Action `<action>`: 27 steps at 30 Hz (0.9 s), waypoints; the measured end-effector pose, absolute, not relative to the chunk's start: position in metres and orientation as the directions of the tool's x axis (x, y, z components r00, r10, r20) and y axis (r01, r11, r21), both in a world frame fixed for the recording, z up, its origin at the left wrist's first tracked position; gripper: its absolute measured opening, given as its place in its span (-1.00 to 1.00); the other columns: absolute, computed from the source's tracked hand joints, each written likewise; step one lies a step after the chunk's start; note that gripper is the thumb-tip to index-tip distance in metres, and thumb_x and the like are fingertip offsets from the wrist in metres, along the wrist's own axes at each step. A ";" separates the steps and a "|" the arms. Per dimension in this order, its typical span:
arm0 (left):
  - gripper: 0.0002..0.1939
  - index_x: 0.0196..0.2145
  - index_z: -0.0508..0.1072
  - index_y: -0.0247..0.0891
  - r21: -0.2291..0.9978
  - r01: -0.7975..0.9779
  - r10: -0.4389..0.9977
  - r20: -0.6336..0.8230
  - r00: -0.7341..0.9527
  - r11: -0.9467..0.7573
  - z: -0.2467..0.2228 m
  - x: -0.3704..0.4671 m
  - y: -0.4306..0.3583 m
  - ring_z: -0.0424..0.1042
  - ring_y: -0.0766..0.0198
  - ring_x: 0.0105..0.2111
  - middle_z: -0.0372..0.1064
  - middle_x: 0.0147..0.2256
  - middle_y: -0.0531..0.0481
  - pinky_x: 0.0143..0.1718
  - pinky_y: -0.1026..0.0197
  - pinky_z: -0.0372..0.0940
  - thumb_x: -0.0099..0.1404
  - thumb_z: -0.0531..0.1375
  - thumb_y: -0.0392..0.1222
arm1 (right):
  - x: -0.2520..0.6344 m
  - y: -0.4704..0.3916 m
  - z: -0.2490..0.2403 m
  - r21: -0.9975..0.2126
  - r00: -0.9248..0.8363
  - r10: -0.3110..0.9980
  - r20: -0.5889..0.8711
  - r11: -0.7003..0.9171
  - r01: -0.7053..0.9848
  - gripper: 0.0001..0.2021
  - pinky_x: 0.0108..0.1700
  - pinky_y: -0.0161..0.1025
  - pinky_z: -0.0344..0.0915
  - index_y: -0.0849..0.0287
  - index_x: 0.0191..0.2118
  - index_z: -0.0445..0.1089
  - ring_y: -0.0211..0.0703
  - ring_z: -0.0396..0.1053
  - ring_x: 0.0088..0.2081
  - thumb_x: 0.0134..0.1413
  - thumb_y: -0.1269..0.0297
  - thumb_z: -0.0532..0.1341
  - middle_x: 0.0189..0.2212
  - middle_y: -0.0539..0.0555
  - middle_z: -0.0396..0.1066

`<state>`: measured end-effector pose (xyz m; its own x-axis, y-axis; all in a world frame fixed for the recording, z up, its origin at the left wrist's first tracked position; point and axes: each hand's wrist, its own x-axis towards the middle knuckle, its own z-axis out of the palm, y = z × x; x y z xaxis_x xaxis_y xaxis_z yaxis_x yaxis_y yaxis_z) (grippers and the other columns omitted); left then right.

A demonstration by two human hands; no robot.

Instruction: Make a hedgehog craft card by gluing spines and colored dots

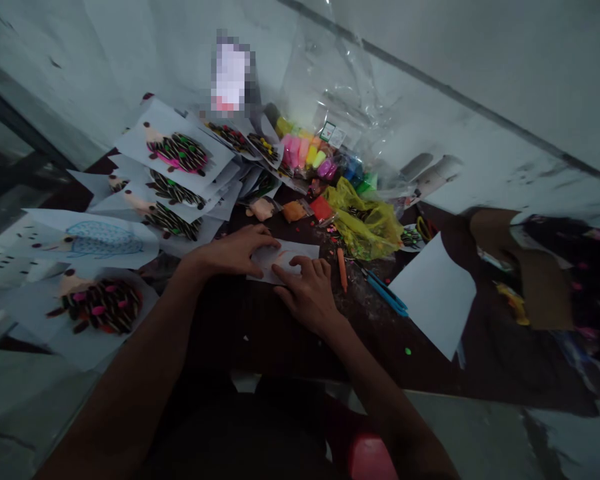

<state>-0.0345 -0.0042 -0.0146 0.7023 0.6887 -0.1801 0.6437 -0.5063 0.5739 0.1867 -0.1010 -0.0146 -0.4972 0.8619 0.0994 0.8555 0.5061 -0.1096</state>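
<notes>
A small white paper (307, 251) lies on the dark table under both my hands, with a faint orange mark on it. My left hand (243, 250) rests on the paper's left part, thumb and forefinger spread apart, holding nothing. On its near right part lies my right hand (310, 290), the forefinger touching the sheet near the mark and the other fingers bent. No object shows in its fingers. Just right of it is an orange stick (342, 270), perhaps a crayon or clay. Farther right lies a blue-handled tool (387, 293), its kind unclear.
Sheets with decorated hedgehog pictures (177, 150) are piled at the left. A yellow plastic bag (363, 220), small packets (294, 211) and a clear bag of colourful clay (305, 152) stand at the back. A blank white sheet (435, 293) lies at the right.
</notes>
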 end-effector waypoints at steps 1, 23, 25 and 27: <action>-0.28 0.24 0.39 -0.18 0.575 0.646 0.690 -0.184 0.700 -0.502 -0.014 -0.034 -0.004 0.21 -0.11 0.28 0.27 0.21 -0.16 0.29 -0.03 0.16 0.09 0.31 -0.15 | 0.186 -0.100 -0.014 -0.101 -0.495 0.863 0.098 0.503 0.858 -0.59 0.14 0.02 0.02 -0.07 0.23 0.43 0.04 0.18 0.01 0.39 -0.01 0.12 0.06 0.19 0.33; -0.27 0.26 0.38 -0.16 0.575 0.661 0.692 -0.214 0.690 -0.482 -0.011 -0.033 -0.005 0.19 -0.10 0.29 0.25 0.23 -0.13 0.30 -0.02 0.15 0.10 0.31 -0.13 | 0.188 -0.101 -0.018 -0.112 -0.449 0.885 0.128 0.462 0.880 -0.61 0.13 -0.01 0.02 -0.02 0.21 0.45 0.02 0.19 0.00 0.40 0.03 0.13 0.05 0.19 0.34; -0.26 0.26 0.38 -0.18 0.564 0.673 0.694 -0.227 0.683 -0.478 -0.011 -0.033 -0.005 0.18 -0.10 0.29 0.24 0.24 -0.14 0.30 0.00 0.14 0.10 0.31 -0.15 | 0.190 -0.100 -0.019 -0.123 -0.418 0.898 0.139 0.435 0.892 -0.62 0.12 -0.02 0.03 -0.03 0.21 0.45 0.01 0.19 -0.01 0.39 0.04 0.14 0.06 0.18 0.33; -0.25 0.27 0.37 -0.20 0.560 0.678 0.694 -0.234 0.681 -0.476 -0.010 -0.032 -0.006 0.17 -0.10 0.30 0.23 0.24 -0.15 0.31 0.01 0.12 0.10 0.31 -0.16 | 0.191 -0.099 -0.019 -0.118 -0.406 0.903 0.142 0.423 0.899 -0.63 0.12 -0.02 0.03 -0.05 0.20 0.46 0.02 0.19 0.00 0.39 0.04 0.15 0.05 0.18 0.33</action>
<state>-0.0322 -0.0057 -0.0102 0.6811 0.6937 -0.2343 0.6777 -0.4762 0.5603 0.1910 -0.0995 -0.0186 -0.4060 0.9028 0.1418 0.8986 0.4226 -0.1179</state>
